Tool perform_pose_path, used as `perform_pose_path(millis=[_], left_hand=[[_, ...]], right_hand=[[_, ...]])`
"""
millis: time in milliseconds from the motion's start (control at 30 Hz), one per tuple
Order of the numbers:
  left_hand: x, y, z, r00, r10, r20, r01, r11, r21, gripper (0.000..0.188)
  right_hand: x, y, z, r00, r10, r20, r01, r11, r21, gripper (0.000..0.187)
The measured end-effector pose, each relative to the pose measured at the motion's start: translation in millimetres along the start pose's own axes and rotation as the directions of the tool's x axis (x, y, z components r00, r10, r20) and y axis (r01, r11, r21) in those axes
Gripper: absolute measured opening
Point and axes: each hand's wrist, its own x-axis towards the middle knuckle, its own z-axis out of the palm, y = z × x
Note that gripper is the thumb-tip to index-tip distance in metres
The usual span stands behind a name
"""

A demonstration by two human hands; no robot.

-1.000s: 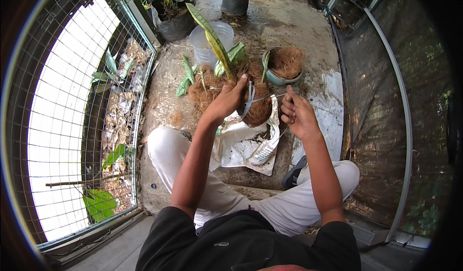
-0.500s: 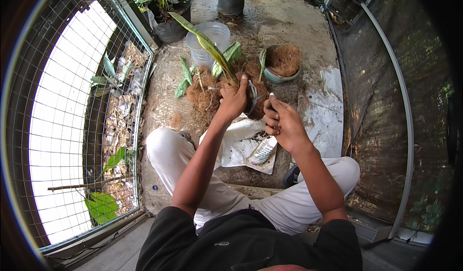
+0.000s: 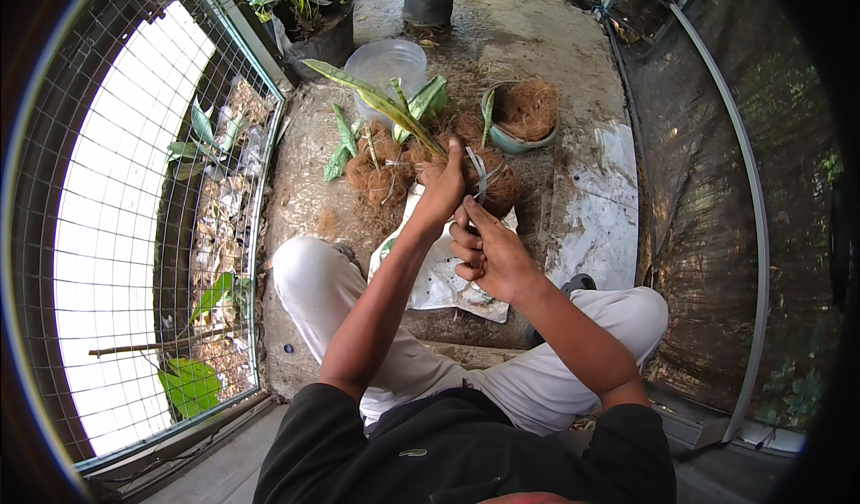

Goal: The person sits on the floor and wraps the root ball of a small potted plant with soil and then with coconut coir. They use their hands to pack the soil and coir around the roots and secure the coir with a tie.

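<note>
My left hand (image 3: 442, 185) is closed around the base of a snake plant (image 3: 380, 101), whose long yellow-edged leaves tilt to the upper left. Its roots are packed in a ball of brown coconut fiber (image 3: 500, 184), with white string (image 3: 482, 178) running round it. My right hand (image 3: 498, 258) is pinched shut just below the ball, near my left wrist, at the end of the string; the fingertips partly hide what they hold. Beside my left hand rests another fiber ball (image 3: 383, 181) tied with string, green leaves rising from it.
A round pot (image 3: 517, 145) of coconut fiber stands to the right, a clear plastic tub (image 3: 394, 67) behind the plants. White sacking (image 3: 448, 275) lies before my crossed legs. Wire mesh (image 3: 134, 235) borders the left, dark netting (image 3: 708, 208) the right. A black-potted plant (image 3: 428, 4) stands farther back.
My right hand has moved left and slightly down, from beside the ball to below it near my left wrist. The snake plant has tilted farther left, and the fiber ball has turned.
</note>
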Motion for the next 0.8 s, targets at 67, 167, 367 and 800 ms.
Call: perform_pose_path(millis=[67, 167, 367, 800], left_hand=[[-4.2, 3.7, -2.4, 0.998, -0.058, 0.02, 0.057, 0.997, 0.051, 0.076], [-12.0, 10.7, -4.6, 0.987, -0.153, 0.049, 0.15, 0.987, 0.057, 0.076], [-10.6, 11.3, -14.7, 0.963, -0.067, 0.261, 0.106, 0.985, -0.139, 0.066], [-11.1, 14.5, -23.8, 0.939, 0.17, 0.3, -0.004, 0.876, -0.483, 0.058]], right_hand=[[0.9, 2.4, 0.6, 1.0, 0.017, 0.021, -0.018, 0.999, 0.049, 0.03], [4.6, 5.3, -3.3, 0.998, 0.047, 0.046, -0.052, 0.994, 0.1, 0.03], [25.8, 16.7, -32.8, 0.995, 0.092, 0.026, -0.091, 0.995, -0.037, 0.031], [44.0, -4.7, -84.2, 0.945, -0.071, -0.32, 0.042, 0.994, -0.099, 0.009]])
